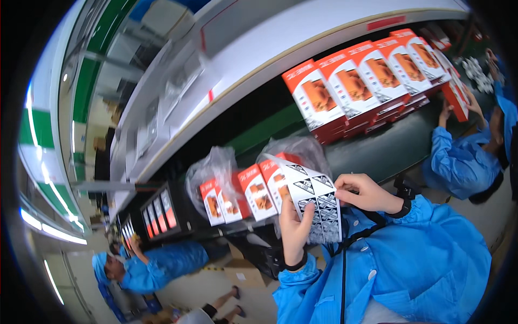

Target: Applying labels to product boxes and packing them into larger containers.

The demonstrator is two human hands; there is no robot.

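Note:
A white sheet of black-and-white labels (pixel 327 204) is held up in front of my blue work coat (pixel 377 259). My left hand (pixel 294 232) grips its left edge, thumb across the printed face and the fingers behind. At the right edge, my right hand (pixel 367 193) is closed, thumb and forefinger pinched against the sheet's border. Whether a single label is between those fingertips I cannot make out. Just behind the sheet stands a row of small red-and-white boxes (pixel 256 193), partly covered by clear plastic bags (pixel 216 164).
Stacks of larger red-and-white boxes (pixel 353 86) stand on the dark green bench (pixel 372 156). A white shelf (pixel 253 48) runs above. At right a co-worker in blue (pixel 458 162) holds a box; another (pixel 162 267) works at left. A cardboard carton (pixel 245 272) lies on the floor.

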